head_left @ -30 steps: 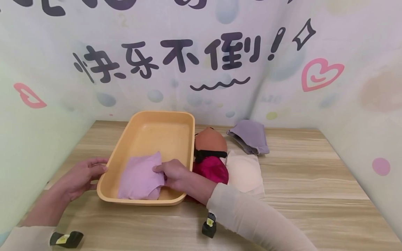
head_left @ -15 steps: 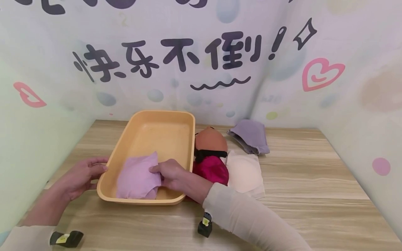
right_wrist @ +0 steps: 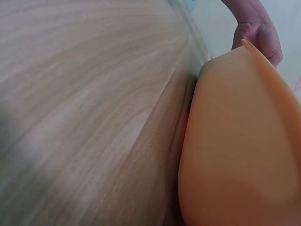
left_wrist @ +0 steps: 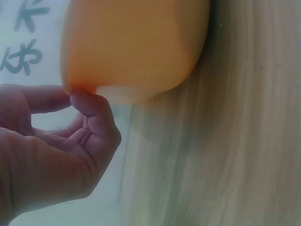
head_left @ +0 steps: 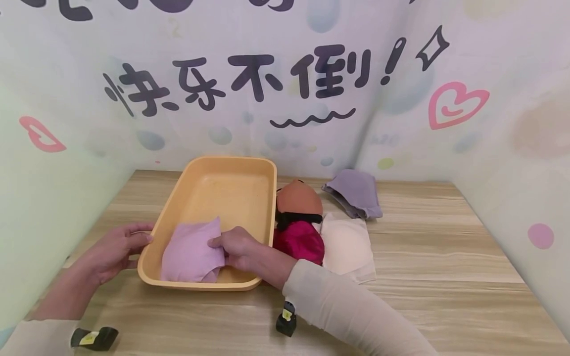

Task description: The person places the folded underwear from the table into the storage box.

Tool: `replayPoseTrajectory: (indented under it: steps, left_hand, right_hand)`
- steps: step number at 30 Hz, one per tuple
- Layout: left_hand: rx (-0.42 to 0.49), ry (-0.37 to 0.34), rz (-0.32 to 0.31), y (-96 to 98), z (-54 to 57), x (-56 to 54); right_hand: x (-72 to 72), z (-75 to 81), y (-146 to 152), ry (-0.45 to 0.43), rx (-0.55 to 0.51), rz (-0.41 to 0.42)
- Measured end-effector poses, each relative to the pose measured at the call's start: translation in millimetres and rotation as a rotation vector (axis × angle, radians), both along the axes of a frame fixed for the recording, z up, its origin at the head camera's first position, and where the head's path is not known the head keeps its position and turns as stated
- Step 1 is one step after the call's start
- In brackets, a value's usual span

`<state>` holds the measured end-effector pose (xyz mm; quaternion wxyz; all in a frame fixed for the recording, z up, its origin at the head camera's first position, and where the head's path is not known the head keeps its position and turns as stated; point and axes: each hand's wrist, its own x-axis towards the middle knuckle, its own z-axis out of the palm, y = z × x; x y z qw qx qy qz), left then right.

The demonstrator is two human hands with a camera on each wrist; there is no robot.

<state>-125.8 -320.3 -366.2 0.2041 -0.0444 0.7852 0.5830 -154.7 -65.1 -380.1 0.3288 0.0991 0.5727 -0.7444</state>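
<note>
In the head view, a folded lilac bra [head_left: 191, 254] lies in the near part of a yellow-orange plastic tub [head_left: 231, 173]. My right hand [head_left: 240, 247] reaches over the tub's right rim and pinches the bra's right edge, thumb on top; its other fingers are partly hidden. My left hand [head_left: 113, 252] is at the tub's left rim, thumb and finger against it. The left wrist view shows the fingertips of that hand [left_wrist: 61, 146] on the edge of the tub [left_wrist: 136, 47]. Only the tub's outer wall [right_wrist: 240, 141] and the left hand beyond appear in the right wrist view.
Right of the tub lie an orange bra with black trim [head_left: 299, 200], a magenta bra [head_left: 303, 242], a cream bra [head_left: 347, 247] and a grey-purple bra [head_left: 354, 193]. All rest on a wood-grain table [head_left: 436, 247]. A printed cloth wall [head_left: 249, 133] stands behind.
My right hand and the lilac bra have slid a little to the left inside the tub. The left hand and the tub stay in place.
</note>
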Motion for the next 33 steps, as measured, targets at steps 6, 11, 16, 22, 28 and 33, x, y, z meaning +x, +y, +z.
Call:
replayPoseTrajectory:
  steps: [6, 11, 16, 22, 28, 33]
  left_hand:
    - [-0.007, 0.002, 0.002, -0.2, 0.7, 0.8]
    - [-0.004, -0.004, 0.003, 0.0, 0.6, 0.8]
    - [-0.008, -0.007, 0.003, -0.1, 0.6, 0.9]
    - [-0.016, -0.007, 0.004, 1.0, 1.2, 0.3]
    - [-0.028, -0.01, 0.007, 1.7, 1.4, -0.3]
    - [-0.029, -0.01, 0.011, 1.9, 1.5, -0.3]
  right_hand:
    - [0.3, 0.3, -4, -0.001, 0.018, 0.006]
    - [0.1, -0.6, -7, -0.005, 0.025, -0.001]
    - [0.4, 0.5, -6, -0.009, 0.025, 0.0]
    - [-0.2, 3.5, -2, 0.001, 0.039, 0.021]
    - [-4.0, 8.7, 4, -0.022, 0.043, 0.066]
    - [-6.5, 17.2, 10, -0.065, 0.047, 0.088]
